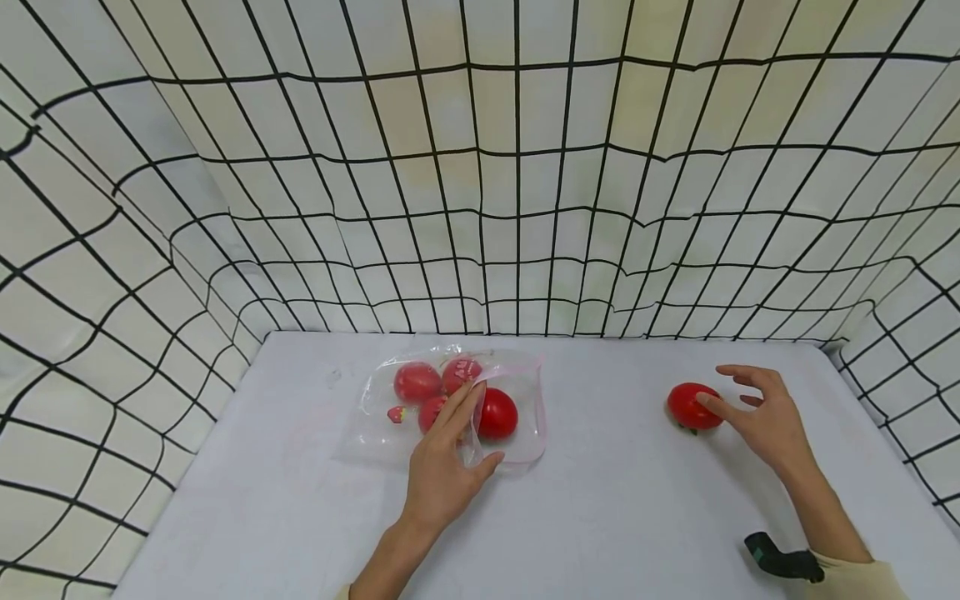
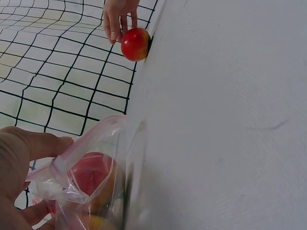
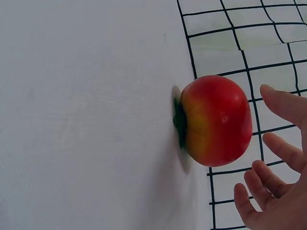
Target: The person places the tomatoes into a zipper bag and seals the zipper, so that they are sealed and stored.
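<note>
Left hand (image 1: 444, 475), fingers straight, touches a clear bag (image 1: 529, 427) (red tomatoes (image 1: 498, 415) inside). Right hand (image 1: 772, 421), fingers parted, empty, hovers beside a single tomato (image 1: 683, 407)

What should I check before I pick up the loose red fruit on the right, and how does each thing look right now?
1. Left hand at the bag: ok, thumb and fingers are at its mouth.
2. Bag mouth open: ok, its pink edge is raised, though how wide it opens is hard to judge.
3. Right hand ready: ok, fingers spread beside the loose fruit.
4. Loose fruit gripped: not ok, the right wrist view shows a gap.
5. Loose fruit resting on the table: ok, green leaves against the surface.
6. Room beside the four fruits inside: cannot tell.
</note>
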`<state>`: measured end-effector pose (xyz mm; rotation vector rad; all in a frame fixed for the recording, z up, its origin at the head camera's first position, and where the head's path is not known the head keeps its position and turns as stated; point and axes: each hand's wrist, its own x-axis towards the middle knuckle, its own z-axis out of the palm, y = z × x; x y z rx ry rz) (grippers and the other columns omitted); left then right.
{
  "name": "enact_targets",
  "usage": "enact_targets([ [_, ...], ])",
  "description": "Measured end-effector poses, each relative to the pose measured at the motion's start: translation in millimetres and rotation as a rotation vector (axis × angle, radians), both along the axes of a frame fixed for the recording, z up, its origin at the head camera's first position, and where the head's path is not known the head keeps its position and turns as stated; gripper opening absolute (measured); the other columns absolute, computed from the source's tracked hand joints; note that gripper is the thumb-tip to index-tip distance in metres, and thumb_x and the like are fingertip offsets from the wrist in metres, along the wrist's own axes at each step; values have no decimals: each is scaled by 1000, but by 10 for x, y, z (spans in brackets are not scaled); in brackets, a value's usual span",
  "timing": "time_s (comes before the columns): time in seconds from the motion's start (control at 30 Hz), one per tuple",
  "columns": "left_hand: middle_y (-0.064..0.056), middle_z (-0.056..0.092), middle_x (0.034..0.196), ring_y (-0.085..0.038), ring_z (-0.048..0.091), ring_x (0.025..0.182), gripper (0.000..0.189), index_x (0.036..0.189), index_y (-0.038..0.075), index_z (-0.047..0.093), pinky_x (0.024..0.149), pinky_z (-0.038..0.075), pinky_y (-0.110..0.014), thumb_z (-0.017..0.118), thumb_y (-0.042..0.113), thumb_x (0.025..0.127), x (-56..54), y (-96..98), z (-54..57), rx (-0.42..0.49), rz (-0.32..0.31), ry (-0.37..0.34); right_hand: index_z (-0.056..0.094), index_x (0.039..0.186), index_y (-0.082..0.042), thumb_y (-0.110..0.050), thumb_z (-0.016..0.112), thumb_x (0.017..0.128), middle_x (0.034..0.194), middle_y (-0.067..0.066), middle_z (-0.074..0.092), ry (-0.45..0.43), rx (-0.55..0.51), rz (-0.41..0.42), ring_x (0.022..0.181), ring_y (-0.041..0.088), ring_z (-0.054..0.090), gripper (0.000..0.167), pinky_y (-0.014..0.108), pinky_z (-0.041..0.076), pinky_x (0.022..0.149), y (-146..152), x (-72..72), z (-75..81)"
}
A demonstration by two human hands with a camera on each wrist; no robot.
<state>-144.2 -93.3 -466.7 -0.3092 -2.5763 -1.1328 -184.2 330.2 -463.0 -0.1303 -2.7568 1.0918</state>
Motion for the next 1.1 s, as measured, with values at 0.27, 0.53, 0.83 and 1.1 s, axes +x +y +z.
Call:
enact_targets([
  [0.27,4,51,161,-22,52,147,100,156,30,49,97,62,-41,97,17,70,1,4,8,5,-4,8,52,145,0,-33,77,94,146,32,44,-78,-3,83,129,50,47,66,3,40,77,-4,-11,-112],
  [0.53,4,51,161,-22,52,147,99,156,30,49,97,61,-42,97,17,70,7,5,9,2,0,-1,48,147,2,-32,78,93,144,31,47,-104,6,141,126,48,48,70,14,51,80,-15,-1,-159],
  [0.83,4,51,161,-22,52,148,100,156,30,49,98,61,-43,97,18,70,10,11,-2,-4,1,-9,42,152,-2,-31,82,90,147,33,47,-152,-22,165,130,55,47,79,61,61,91,-44,30,-170],
  [1.1,4,50,161,-21,51,148,101,157,32,48,98,61,-42,97,17,70,7,15,3,-7,2,-6,40,153,-3,-27,81,91,149,33,47,-150,-58,184,129,55,50,78,59,62,94,-109,48,-170],
])
